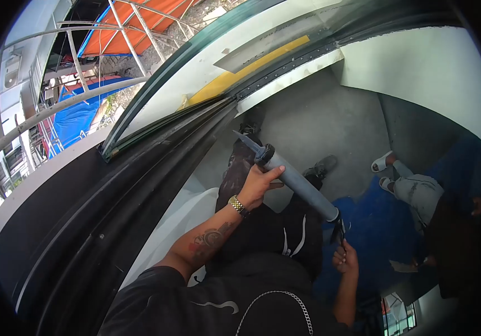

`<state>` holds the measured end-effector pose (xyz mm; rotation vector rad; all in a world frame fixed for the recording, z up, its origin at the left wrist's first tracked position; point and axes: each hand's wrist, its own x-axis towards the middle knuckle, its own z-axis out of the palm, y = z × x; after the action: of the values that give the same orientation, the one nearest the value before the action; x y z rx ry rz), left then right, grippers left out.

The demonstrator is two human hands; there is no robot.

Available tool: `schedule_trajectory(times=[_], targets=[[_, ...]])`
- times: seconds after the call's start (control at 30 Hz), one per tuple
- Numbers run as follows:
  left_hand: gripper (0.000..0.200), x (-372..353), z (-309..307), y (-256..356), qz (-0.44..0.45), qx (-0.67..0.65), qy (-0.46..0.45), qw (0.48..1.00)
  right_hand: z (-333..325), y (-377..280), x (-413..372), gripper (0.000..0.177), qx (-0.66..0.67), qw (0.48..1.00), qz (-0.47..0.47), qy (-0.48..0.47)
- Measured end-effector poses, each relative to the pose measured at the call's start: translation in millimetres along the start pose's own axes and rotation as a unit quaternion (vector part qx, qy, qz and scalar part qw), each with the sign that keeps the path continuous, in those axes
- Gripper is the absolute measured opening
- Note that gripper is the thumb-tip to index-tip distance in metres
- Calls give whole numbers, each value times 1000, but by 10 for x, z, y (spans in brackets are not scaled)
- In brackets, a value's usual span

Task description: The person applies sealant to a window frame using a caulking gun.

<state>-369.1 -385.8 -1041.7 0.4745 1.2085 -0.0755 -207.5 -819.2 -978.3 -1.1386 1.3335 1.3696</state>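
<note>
I hold a caulking gun with a grey sealant tube (296, 180) slanting across the middle of the view. Its pointed nozzle (247, 141) aims up and left toward the black seam below a glass pane (195, 61). My left hand (258, 185), with a gold watch on the wrist, supports the front of the tube from below. My right hand (345, 259) is closed on the black trigger handle at the rear end of the gun. My dark trousers and black shoes show below the tube.
A wide black curved frame (100, 213) runs along the left. A grey floor (319, 123) lies below, with a white wall (419, 67) at the right. Another person (414, 190) in grey trousers and white sandals sits at the right on a blue surface.
</note>
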Motion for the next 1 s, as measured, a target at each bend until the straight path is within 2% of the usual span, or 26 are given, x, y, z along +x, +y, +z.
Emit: schedule_trajectory(times=[0.03, 0.1, 0.17, 0.2, 0.23, 0.33, 0.4, 0.43, 0.47, 0.53, 0.57, 0.67, 0.8, 0.9, 0.97, 1.0], targets=[[46, 165, 73, -1, 35, -59, -3, 998, 97, -74, 3, 37, -11, 1000, -6, -1], [46, 503, 183, 17, 56, -60, -11, 997, 307, -219, 60, 28, -18, 999, -37, -13], [46, 775, 260, 30, 68, -61, -16, 996, 562, -350, 117, 29, -24, 997, -73, -4], [48, 903, 288, 62, 67, -76, 14, 995, 679, -455, 140, 30, -23, 995, -101, 7], [50, 1019, 292, 101, 66, -90, 46, 993, 785, -585, 161, 30, -28, 994, -103, 5], [55, 1289, 209, 166, 87, -113, 48, 989, 1042, -883, 280, 30, -93, 989, -116, 3], [57, 1428, 165, 205, 100, -120, 65, 986, 1133, -1074, 392, 40, -8, 997, -75, -10], [58, 1494, 156, 241, 107, -125, 81, 983, 1182, -1176, 415, 41, -21, 996, -68, -59], [58, 1551, 153, 270, 110, -126, 82, 983, 1244, -1221, 464, 41, -23, 996, -68, -62], [60, 1577, 134, 290, 120, -141, 96, 978, 1511, -1251, 439, 42, -51, 991, -123, -6], [60, 1585, 127, 299, 121, -145, 98, 977, 1303, -1382, 598, 44, -44, 990, -105, -78], [62, 1569, 132, 344, 135, -151, 103, 974, 1504, -1397, 528, 48, -62, 989, -116, -65], [65, 1581, 146, 365, 111, -158, 109, 975, 1431, -1519, 576, 54, -84, 987, -115, -71], [69, 1545, 142, 386, 103, -172, 114, 973, 1545, -1486, 516, 61, -18, 981, -181, -60], [71, 1470, 133, 389, 111, -177, 117, 971, 1729, -1340, 424, 68, -42, 942, -297, 151], [73, 1489, 120, 369, 114, -173, 119, 971, 1678, -1335, 454, 68, -43, 941, -297, 153]])
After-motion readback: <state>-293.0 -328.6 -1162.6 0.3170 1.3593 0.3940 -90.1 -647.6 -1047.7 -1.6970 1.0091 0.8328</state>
